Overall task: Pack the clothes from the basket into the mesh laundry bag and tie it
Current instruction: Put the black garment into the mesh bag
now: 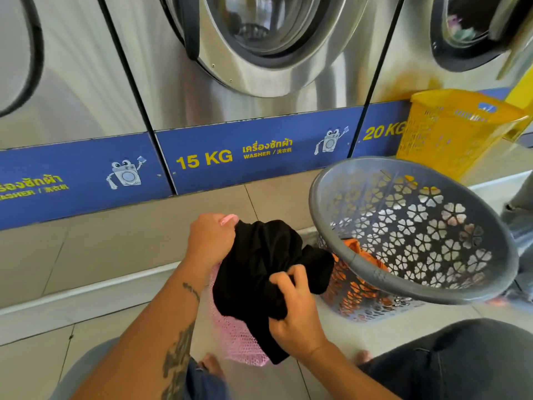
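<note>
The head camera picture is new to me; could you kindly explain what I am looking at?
It is one wide view from a camera worn on a person's head, looking down at their own hands in a laundrette. The left hand holds the rim of a pink mesh bag. The right hand grips a black garment, which hangs at the bag's mouth. Beside them on the tiled floor a grey basket leans, with orange clothing inside. Washing machines and a yellow basket stand behind.
</note>
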